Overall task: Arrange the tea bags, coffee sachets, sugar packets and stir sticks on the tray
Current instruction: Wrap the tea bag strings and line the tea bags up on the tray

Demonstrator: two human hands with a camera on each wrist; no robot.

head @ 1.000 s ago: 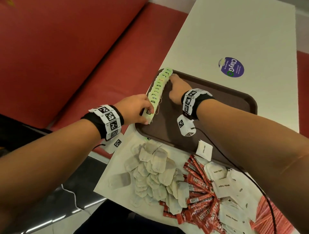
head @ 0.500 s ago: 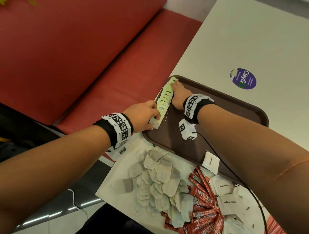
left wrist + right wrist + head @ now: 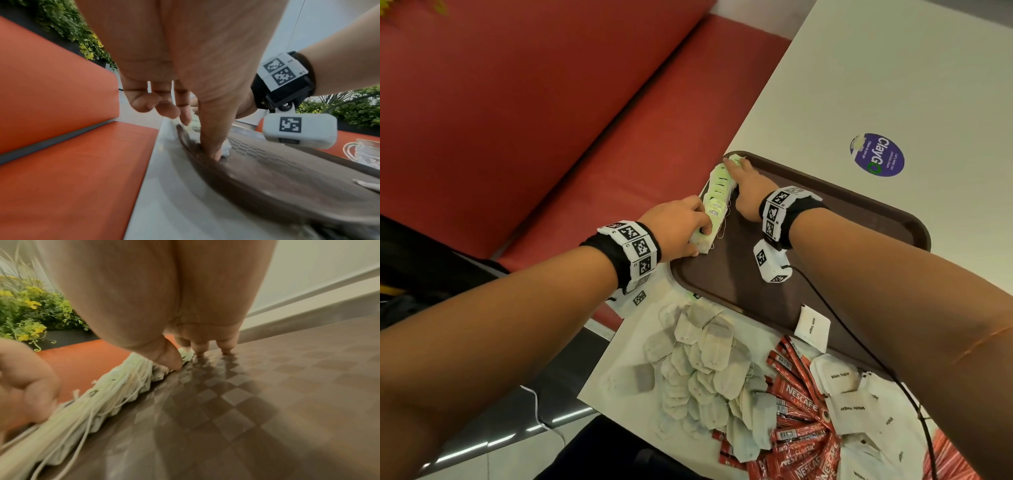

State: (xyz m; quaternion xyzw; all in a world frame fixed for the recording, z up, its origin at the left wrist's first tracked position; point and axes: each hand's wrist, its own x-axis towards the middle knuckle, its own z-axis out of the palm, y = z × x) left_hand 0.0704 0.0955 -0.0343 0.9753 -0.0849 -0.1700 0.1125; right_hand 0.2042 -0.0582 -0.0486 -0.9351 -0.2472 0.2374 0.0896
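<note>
— How is the light looking from the head view?
— Soft and even, warm-tinted; the tray (image 3: 859, 219) is showing only faint sheen, and the arms are stretching at the edges.
— And the wrist views?
— Both are smearing with blur; the near tray rim (image 3: 257, 203) is falling out of focus, and straight lines are bowing outward.

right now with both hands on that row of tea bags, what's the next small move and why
Probably let go and reach for more loose tea bags on the table. The row of tea bags already sits along the tray edge, the left hand at its near end, the right hand at its far end.
</note>
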